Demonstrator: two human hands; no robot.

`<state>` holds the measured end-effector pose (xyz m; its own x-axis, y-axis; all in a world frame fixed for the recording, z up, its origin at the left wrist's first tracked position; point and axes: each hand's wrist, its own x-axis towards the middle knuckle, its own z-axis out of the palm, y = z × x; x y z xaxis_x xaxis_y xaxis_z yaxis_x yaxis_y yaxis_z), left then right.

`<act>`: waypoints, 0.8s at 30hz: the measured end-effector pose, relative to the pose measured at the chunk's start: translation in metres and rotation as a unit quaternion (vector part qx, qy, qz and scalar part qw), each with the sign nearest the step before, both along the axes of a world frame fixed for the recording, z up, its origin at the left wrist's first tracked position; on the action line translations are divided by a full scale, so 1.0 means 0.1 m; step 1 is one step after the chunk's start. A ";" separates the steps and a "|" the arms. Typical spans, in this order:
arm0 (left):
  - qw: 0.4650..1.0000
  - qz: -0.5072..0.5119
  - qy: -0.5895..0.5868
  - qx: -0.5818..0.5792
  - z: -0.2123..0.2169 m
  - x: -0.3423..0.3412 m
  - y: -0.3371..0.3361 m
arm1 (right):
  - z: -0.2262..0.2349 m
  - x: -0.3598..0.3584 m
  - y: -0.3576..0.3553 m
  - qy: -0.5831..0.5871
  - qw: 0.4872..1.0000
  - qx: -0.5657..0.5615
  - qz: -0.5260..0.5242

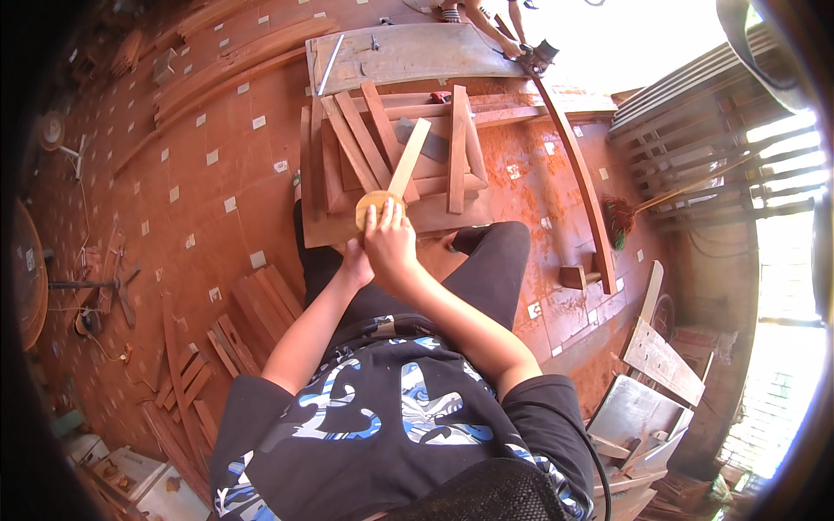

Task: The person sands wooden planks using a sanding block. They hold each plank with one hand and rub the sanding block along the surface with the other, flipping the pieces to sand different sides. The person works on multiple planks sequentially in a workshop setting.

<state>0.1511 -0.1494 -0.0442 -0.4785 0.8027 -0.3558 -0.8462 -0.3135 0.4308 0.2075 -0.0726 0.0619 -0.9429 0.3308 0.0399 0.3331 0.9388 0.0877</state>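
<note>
The fingers of my right hand [391,239] press flat on a round yellow disc [368,202], which looks like a sanding disc. That disc lies across a pale wooden strip [410,156] slanting up and away to the right. Below it, my left hand [358,263] is closed around where the near end of the strip runs; my right hand and the disc hide most of its fingers. Beyond the disc, several reddish wooden strips [354,143] lie on a stack of wooden frames [476,182] in front of my knees. Another strip [457,148] lies at the stack's right.
A grey board [408,52] lies beyond the stack. At its far right, another person's hands [512,48] hold a power tool [540,56] against a long curved timber [578,174]. Wood pieces [261,300] lie to my left. A broom [621,221] and slatted panels [686,130] stand right.
</note>
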 end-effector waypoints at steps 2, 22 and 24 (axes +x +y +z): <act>1.000 -0.016 0.005 0.011 0.03 -0.05 -0.01 | 0.11 -0.08 0.17 -0.025 0.996 -0.080 0.008; 0.996 -0.011 -0.078 -0.031 -0.13 -0.13 -0.10 | 0.25 0.23 0.18 -0.045 0.993 -0.055 0.094; 0.996 -0.039 -0.062 0.049 -0.27 -0.16 -0.16 | 0.16 0.39 0.01 -0.078 0.984 -0.058 0.146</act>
